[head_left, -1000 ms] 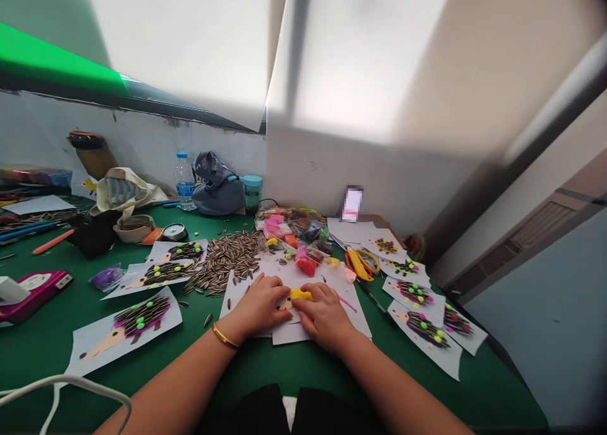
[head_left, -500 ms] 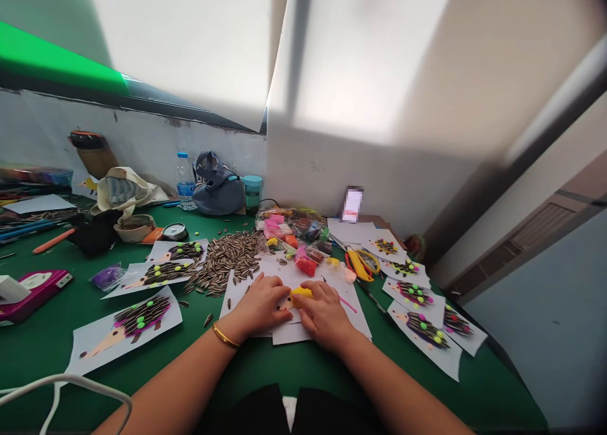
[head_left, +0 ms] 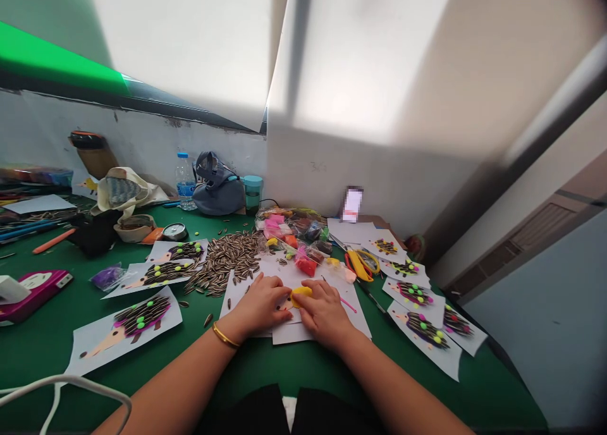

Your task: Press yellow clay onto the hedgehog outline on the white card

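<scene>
A flat patch of yellow modelling clay (head_left: 300,295) lies on a white sheet of paper (head_left: 287,334) in front of me. My right hand (head_left: 327,313) is curled over the clay from the right, thumb and fingers pressed to its surface. My left hand (head_left: 264,302), with a gold bangle at the wrist, rests on the sheet, fingers stretched out flat and tips at the clay's left edge. Between the hands a pale snout shape with a dark spot (head_left: 285,304) shows on the paper, partly covered by fingers.
Sunflower seeds (head_left: 226,258) are heaped beyond my left hand. Bagged coloured clay (head_left: 306,258) lies behind the sheet. Yellow-handled scissors (head_left: 361,265) are at the right. Finished seed hedgehog pictures (head_left: 422,331) lie on both sides. A white cable (head_left: 90,384) crosses the front left.
Both hands stay almost in place. My right fingers have shifted very slightly on the yellow clay, and a bit more of its surface shows.
</scene>
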A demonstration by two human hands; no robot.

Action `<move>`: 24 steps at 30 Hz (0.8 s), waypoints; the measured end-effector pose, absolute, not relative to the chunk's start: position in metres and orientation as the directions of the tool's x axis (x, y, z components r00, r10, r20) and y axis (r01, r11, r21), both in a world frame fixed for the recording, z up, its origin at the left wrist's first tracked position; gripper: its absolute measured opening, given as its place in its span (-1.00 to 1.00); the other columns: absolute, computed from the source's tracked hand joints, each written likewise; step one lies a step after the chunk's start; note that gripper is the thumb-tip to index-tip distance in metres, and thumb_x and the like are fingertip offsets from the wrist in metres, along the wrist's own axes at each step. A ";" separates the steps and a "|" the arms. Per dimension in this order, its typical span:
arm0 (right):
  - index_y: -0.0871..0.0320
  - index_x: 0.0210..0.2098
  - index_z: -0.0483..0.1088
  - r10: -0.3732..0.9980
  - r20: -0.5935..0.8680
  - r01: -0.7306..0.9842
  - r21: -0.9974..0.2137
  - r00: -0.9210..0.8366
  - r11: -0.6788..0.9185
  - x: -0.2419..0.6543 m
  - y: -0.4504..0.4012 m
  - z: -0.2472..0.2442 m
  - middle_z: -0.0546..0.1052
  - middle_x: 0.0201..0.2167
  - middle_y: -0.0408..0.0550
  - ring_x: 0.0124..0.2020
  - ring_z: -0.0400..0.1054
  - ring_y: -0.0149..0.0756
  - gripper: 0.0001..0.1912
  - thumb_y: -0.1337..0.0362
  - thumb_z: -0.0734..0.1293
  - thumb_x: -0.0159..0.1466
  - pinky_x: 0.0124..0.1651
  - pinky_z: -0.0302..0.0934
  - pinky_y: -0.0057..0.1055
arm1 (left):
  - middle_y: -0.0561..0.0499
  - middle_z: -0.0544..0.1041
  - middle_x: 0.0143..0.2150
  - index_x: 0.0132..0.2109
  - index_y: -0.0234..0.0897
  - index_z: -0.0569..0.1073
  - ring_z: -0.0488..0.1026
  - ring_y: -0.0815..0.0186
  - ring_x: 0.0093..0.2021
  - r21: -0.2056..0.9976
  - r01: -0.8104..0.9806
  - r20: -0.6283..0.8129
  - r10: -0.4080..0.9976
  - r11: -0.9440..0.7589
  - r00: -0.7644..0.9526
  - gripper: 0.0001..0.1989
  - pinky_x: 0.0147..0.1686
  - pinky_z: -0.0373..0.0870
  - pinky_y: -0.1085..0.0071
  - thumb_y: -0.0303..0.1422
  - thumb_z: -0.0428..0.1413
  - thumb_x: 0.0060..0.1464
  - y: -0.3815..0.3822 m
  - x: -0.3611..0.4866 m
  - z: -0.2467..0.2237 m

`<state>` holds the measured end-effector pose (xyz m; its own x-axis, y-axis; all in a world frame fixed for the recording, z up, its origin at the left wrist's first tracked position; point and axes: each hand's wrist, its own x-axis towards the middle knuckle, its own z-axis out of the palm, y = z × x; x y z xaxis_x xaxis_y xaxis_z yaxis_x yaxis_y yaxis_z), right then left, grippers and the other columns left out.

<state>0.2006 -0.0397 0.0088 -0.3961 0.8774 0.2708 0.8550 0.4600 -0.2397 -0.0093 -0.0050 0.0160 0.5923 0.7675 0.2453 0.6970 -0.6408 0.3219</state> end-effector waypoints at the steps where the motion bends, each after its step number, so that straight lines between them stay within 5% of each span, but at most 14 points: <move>1: -0.13 0.07 0.40 0.875 0.268 0.853 -0.236 -0.403 0.465 0.200 -0.040 0.009 0.30 0.20 -0.08 0.21 0.06 -0.08 -0.64 0.24 0.26 0.29 0.18 -0.03 -0.11 | -0.04 0.45 -0.11 0.00 -0.05 0.49 0.39 0.11 -0.04 0.316 0.697 0.244 0.765 -0.644 0.596 -0.59 0.24 -0.02 -0.11 -0.18 0.27 -0.03 -0.005 -0.009 0.016; 9: -0.04 0.14 0.35 0.913 0.257 0.888 -0.257 -0.317 0.380 0.205 -0.034 0.005 0.28 0.22 -0.01 0.21 0.07 -0.07 -0.56 0.24 0.25 0.27 0.18 -0.03 -0.10 | -0.05 0.45 -0.11 -0.05 -0.06 0.52 0.39 0.10 -0.04 0.289 0.714 0.242 0.770 -0.638 0.591 -0.69 0.23 -0.04 -0.12 -0.17 0.19 0.04 -0.008 -0.007 0.018; 24: 0.07 0.23 0.24 0.964 0.201 0.899 -0.367 -0.177 0.241 0.222 -0.027 0.004 0.39 0.15 0.04 0.17 0.17 -0.12 -0.51 0.30 0.12 0.33 0.17 -0.02 -0.16 | -0.06 0.41 -0.05 0.09 -0.02 0.41 0.35 0.01 0.01 0.274 0.735 0.227 0.784 -0.620 0.577 -0.40 0.23 -0.14 -0.20 0.02 0.26 -0.10 -0.011 -0.003 0.016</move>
<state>0.2215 -0.0272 0.0041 -0.1766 0.9635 0.2011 0.8985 0.2412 -0.3667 -0.0034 -0.0111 0.0158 0.5773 0.7844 0.2270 0.7350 -0.6202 0.2740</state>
